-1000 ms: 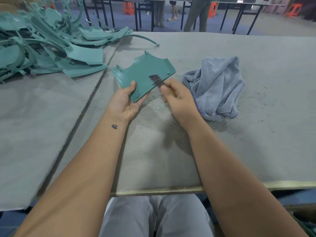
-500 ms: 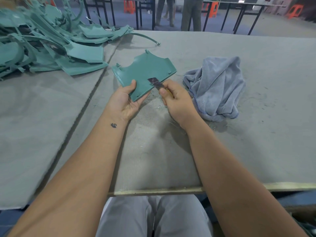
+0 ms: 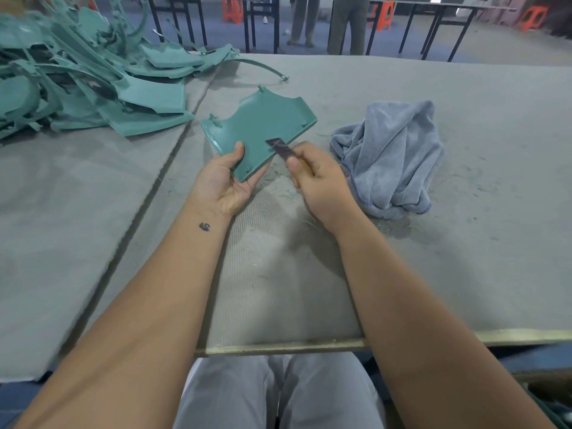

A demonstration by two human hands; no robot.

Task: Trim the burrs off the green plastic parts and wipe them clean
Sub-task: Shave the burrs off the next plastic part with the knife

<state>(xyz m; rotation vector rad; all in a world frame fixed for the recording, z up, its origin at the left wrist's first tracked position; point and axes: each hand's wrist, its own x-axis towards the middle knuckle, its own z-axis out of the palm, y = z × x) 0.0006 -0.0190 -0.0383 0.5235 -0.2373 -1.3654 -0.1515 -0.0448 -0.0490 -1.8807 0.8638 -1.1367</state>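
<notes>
A flat green plastic part (image 3: 263,125) with a curved cut-out and small pegs is held over the grey table, tilted toward me. My left hand (image 3: 224,181) grips its near corner, thumb on top and fingers underneath. My right hand (image 3: 318,178) grips a small knife (image 3: 280,147) with a dark blade and a wooden handle; the blade lies against the part's right edge. A crumpled grey-blue cloth (image 3: 393,156) lies just right of my right hand.
A big heap of green plastic parts (image 3: 80,78) covers the far left of the table (image 3: 464,243). Fine shavings are scattered below the hands. A seam (image 3: 173,156) runs between two table mats. People's legs and orange stools stand beyond the far edge.
The blade has slid a little along the part's right edge, and the part has shifted slightly in my left hand. The cloth and the heap lie where they were.
</notes>
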